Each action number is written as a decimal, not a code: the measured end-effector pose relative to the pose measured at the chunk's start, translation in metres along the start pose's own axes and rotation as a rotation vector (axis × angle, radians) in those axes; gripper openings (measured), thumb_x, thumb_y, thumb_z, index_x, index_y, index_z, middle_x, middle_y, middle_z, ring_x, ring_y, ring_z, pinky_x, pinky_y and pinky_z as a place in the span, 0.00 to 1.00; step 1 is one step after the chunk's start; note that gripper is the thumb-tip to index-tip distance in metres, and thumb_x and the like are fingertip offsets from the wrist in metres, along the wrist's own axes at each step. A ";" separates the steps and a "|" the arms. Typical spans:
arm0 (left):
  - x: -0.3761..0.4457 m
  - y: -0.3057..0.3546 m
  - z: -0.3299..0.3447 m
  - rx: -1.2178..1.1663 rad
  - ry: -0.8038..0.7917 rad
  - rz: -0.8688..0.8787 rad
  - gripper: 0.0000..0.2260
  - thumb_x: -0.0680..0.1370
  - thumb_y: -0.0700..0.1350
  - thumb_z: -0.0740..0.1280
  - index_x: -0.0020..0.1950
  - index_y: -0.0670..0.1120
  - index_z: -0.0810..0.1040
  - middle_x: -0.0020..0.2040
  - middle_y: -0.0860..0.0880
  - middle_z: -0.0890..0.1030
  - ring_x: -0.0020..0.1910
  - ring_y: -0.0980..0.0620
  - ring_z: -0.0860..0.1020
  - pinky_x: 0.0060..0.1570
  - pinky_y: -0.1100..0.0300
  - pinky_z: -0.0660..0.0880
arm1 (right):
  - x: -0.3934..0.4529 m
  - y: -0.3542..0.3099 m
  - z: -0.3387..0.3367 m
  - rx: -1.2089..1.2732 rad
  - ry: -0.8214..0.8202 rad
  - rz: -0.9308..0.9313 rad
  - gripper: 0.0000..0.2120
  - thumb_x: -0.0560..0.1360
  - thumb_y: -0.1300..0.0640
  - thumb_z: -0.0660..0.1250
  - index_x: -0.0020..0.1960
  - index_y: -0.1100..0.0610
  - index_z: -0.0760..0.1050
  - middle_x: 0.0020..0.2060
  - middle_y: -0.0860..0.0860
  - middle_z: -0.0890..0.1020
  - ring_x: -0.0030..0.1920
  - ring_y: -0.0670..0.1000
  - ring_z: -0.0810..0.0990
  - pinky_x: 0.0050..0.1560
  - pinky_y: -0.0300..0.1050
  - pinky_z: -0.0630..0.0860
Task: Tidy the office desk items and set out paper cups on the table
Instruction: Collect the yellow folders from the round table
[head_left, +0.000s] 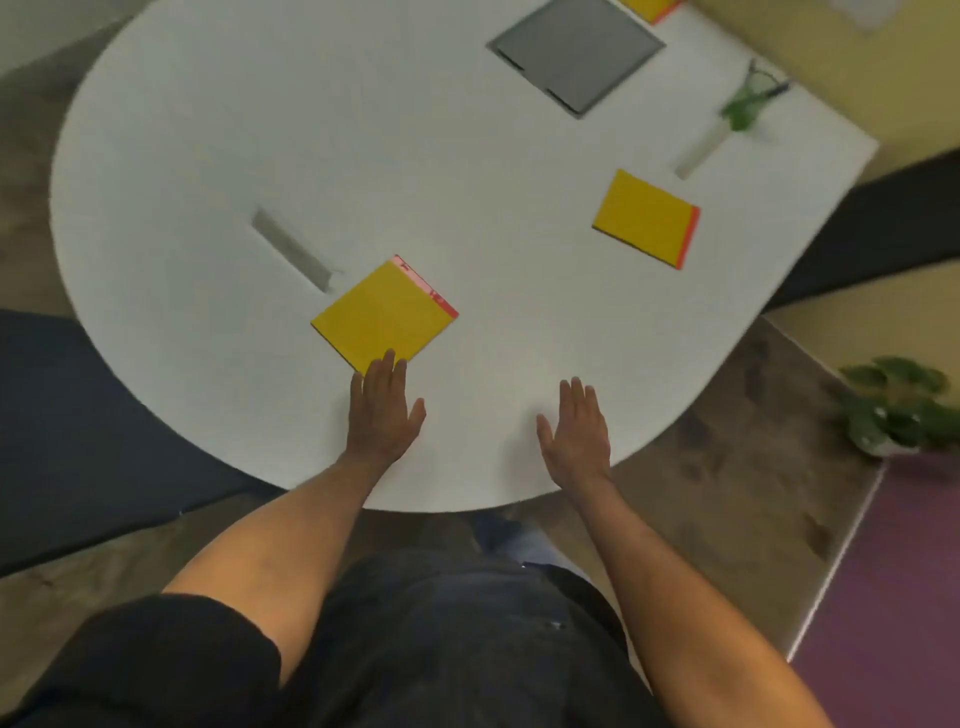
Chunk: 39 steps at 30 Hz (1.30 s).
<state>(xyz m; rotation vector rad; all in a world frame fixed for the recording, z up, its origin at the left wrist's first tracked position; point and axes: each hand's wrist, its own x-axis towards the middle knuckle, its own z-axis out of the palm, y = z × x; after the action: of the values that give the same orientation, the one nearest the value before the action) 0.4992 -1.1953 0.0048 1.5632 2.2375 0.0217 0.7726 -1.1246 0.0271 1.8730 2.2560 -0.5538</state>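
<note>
A yellow notepad (383, 314) with a red edge lies near the front of the white table (270, 130). My left hand (383, 410) is flat and open, its fingertips touching the pad's near corner. My right hand (576, 428) hovers open over bare tabletop to the right, holding nothing. A second yellow notepad (644, 218) lies further right and back. A third yellow pad (652, 8) is cut off at the top edge. No paper cups are visible.
A grey square panel (576, 52) sits in the tabletop at the back. A grey slot (293, 249) lies left of the near pad. A small vase with a green plant (727, 122) stands at the right. A potted plant (896, 405) is on the floor.
</note>
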 end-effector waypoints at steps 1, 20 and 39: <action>0.004 0.000 0.000 -0.014 0.018 -0.039 0.30 0.83 0.54 0.58 0.81 0.42 0.56 0.83 0.44 0.52 0.82 0.44 0.53 0.79 0.43 0.48 | 0.015 -0.002 -0.005 -0.004 -0.008 -0.043 0.32 0.85 0.44 0.53 0.83 0.58 0.49 0.83 0.54 0.52 0.83 0.55 0.47 0.81 0.50 0.52; 0.062 -0.006 0.020 -0.303 0.217 -0.626 0.31 0.83 0.55 0.59 0.82 0.43 0.55 0.83 0.44 0.54 0.81 0.43 0.54 0.80 0.42 0.48 | 0.225 -0.093 0.003 -0.177 -0.143 -0.696 0.33 0.84 0.45 0.55 0.82 0.63 0.54 0.81 0.60 0.58 0.82 0.60 0.54 0.81 0.53 0.53; 0.118 -0.026 0.027 -0.746 0.197 -1.027 0.30 0.79 0.54 0.64 0.78 0.46 0.61 0.74 0.45 0.65 0.70 0.43 0.66 0.65 0.47 0.72 | 0.257 -0.178 0.040 0.063 -0.299 -0.439 0.24 0.78 0.54 0.65 0.71 0.60 0.66 0.65 0.60 0.74 0.64 0.63 0.72 0.60 0.60 0.74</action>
<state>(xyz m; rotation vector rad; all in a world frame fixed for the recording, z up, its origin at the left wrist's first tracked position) 0.4510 -1.1042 -0.0636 -0.0198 2.4745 0.6374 0.5420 -0.9308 -0.0672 1.2079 2.4597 -0.9060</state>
